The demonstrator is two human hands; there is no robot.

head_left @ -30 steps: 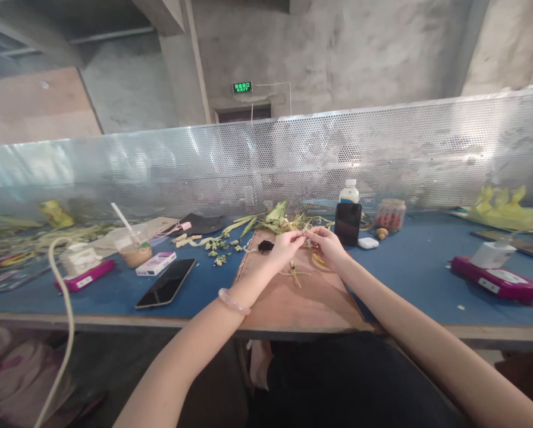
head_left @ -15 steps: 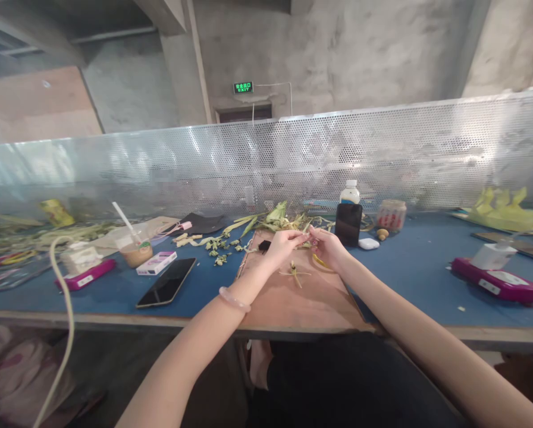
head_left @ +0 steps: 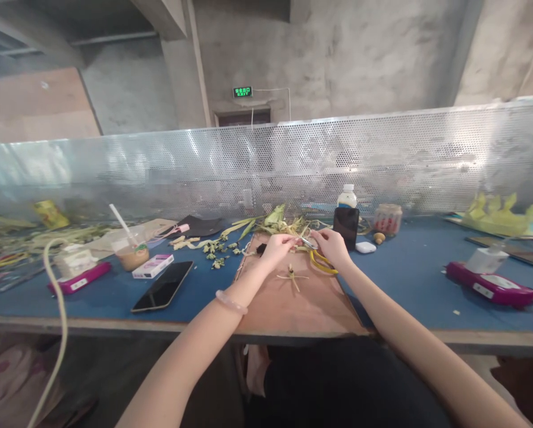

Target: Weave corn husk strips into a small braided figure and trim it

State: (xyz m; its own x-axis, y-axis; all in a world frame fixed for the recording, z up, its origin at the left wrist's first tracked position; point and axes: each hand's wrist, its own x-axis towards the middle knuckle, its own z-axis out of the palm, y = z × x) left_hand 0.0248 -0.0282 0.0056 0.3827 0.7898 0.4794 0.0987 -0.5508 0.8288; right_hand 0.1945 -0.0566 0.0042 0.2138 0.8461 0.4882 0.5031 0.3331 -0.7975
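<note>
My right fingers [head_left: 316, 233] gripped yellow-handled metal scissors [head_left: 312, 256]; my left fingers [head_left: 292, 239], something indistinct. One straw-coloured sprig [head_left: 292, 275] looked shaped, pale-green leaves [head_left: 274, 220] unworked.

The left hand [head_left: 279, 249] is hiding whatever its fingertips are pinching, and the right hand [head_left: 331, 245] is partly covering a yellow-handled tool [head_left: 316, 263]. A dark upright phone [head_left: 345, 228] is blocking the lower part of a white-capped bottle [head_left: 348, 197]. The bottom edge is cutting off both forearms [head_left: 224, 324] and a pale cable [head_left: 62, 321]. The perforated panel [head_left: 231, 169] is blurring shapes behind it.
</note>
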